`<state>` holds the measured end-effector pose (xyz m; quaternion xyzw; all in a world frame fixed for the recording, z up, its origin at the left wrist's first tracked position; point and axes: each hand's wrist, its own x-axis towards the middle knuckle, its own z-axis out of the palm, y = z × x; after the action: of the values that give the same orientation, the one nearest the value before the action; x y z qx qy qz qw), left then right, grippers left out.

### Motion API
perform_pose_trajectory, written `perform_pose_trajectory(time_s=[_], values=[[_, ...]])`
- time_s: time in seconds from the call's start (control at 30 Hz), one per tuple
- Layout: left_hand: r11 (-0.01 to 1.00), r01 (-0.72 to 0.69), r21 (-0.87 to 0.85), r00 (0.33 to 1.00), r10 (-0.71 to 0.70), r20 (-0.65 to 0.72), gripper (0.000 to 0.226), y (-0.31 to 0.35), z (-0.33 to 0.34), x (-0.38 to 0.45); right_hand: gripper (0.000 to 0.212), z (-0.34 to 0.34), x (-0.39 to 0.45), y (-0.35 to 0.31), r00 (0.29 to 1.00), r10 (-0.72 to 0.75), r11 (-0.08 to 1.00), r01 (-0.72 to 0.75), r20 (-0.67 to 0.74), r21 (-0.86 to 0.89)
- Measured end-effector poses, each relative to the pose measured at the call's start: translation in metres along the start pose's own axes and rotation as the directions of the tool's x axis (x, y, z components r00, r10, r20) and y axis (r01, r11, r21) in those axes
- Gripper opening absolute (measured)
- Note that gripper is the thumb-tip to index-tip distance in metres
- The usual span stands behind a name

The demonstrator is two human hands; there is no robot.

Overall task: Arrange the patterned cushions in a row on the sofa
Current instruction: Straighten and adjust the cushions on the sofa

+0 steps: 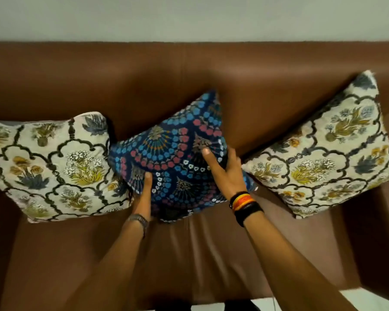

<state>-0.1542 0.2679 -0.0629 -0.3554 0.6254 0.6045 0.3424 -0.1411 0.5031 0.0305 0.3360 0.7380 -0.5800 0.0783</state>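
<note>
Both hands grip the dark blue cushion (177,153) at the middle of the brown sofa (234,243): the left hand (144,194) at its lower left edge, the right hand (225,171) on its right side. It sits tilted between two cream floral cushions, the left one (54,167) touching it and the right one (323,153) just beside it.

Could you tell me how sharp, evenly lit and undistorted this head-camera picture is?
Head view: soft motion blur throughout, most on the forearms and the blue cushion gripped by the left hand and right hand; wide-angle distortion tilts the left cream cushion and right cream cushion outward; soft glare streaks the brown sofa backrest; corners darken.
</note>
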Motion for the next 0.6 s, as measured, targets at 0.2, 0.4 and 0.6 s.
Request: perform_pose_trajectory(time_s=[0.2, 0.4, 0.6], values=[[0.973, -0.072, -0.221, 0.994, 0.088, 0.064, 0.130, -0.002, 0.048, -0.016, 0.069, -0.025, 0.018, -0.043, 0.992, -0.126, 0.986, 0.128, 0.027, -0.111], [0.957, -0.114, -0.266, 0.993, 0.111, -0.027, 0.131, -0.002, 0.079, -0.037, 0.045, -0.046, 0.010, -0.039, 0.968, -0.250, 0.965, 0.249, 0.002, -0.087], [0.963, 0.030, -0.267, 0.999, -0.018, 0.047, 0.116, 0.003, 0.048, -0.051, 0.059, -0.050, -0.009, -0.024, 0.961, -0.277, 0.954, 0.277, 0.019, -0.118]])
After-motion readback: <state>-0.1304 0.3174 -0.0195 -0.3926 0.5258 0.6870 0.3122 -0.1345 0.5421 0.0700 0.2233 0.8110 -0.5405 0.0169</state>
